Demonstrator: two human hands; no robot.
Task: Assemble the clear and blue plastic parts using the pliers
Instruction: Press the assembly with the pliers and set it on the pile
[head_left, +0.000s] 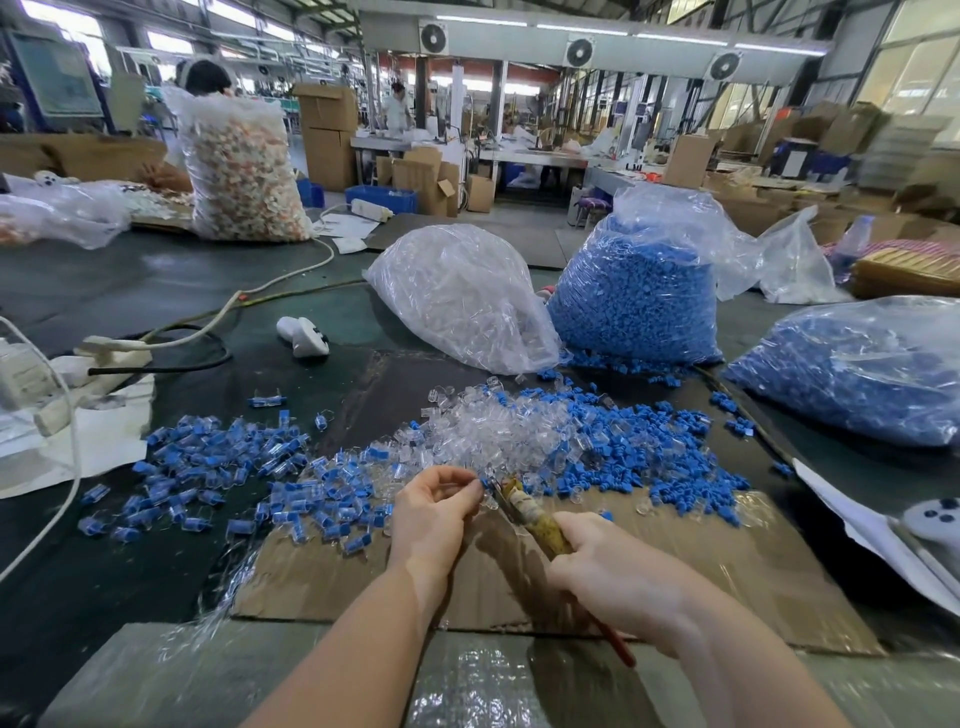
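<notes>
Above the cardboard (727, 561), left hand (434, 512) pinches a barely visible part; right hand (618, 571) grips half-hidden pliers (524, 506).

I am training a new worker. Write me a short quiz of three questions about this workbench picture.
1. True or false: the right hand holds the pliers.
2. What does the left hand pinch at the pliers' tip?
A. a cable
B. a small blue and clear part
C. a bag
3. Fill in: the pile of assembled pieces lies to the ___ of the hands.

Key: 1 true; 2 B; 3 left.
</notes>
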